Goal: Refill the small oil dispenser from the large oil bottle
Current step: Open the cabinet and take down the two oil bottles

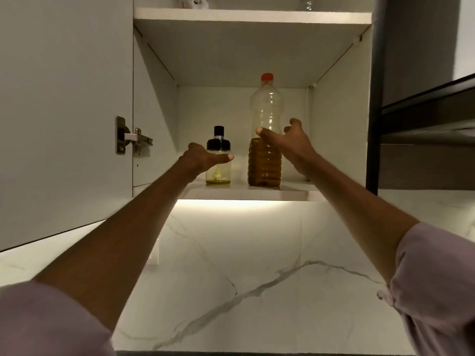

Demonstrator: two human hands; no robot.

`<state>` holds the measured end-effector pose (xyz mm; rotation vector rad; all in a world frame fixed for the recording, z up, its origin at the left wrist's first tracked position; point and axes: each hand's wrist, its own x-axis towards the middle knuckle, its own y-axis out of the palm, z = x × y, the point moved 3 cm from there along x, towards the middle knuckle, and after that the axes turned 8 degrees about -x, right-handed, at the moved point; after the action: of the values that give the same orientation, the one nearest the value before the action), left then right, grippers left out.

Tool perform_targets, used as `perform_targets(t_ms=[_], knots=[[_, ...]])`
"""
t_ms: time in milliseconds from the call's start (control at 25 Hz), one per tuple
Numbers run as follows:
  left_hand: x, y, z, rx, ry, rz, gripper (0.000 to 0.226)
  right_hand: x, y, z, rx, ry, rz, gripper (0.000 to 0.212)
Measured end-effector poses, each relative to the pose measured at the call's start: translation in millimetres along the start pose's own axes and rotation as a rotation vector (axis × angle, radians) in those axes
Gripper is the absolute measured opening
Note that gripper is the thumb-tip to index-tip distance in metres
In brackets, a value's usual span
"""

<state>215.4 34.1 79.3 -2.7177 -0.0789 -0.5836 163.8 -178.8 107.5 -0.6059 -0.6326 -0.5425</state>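
White cabinet door [64,111] open, marble backsplash [231,265] beneath the shelf [295,191].

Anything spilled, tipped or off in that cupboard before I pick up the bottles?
Nothing stands out. The small oil dispenser and large oil bottle both stand upright and capped on the lower shelf, no spill visible. The left hand and right hand are open beside them.
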Motion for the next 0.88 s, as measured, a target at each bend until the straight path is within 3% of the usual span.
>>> perform_targets(t_ms=[160,320,520,760,880], knots=[[29.5,14.5,15.5,-0.024,-0.066,0.030,0.110,32.0,21.5,-4.1,0.049,0.053,0.051,0.095],[40.6,24.5,22.5,-0.018,0.037,0.029,0.076,47.4,29.3,-3.9,0.046,0.027,-0.020,0.070],[33.0,24.0,18.9,-0.048,0.171,-0.030,0.059,41.0,24.5,9.4,0.011,0.000,-0.174,0.067],[-18.7,13.8,-17.2,-0.130,0.364,-0.026,0.050,8.5,-7.4,29.9,0.041,-0.123,-0.205,0.056],[-68.2,11.1,-31.9,-0.077,0.423,-0.017,0.036,-25.1,-37.1,45.8,0.077,-0.181,-0.171,0.063]])
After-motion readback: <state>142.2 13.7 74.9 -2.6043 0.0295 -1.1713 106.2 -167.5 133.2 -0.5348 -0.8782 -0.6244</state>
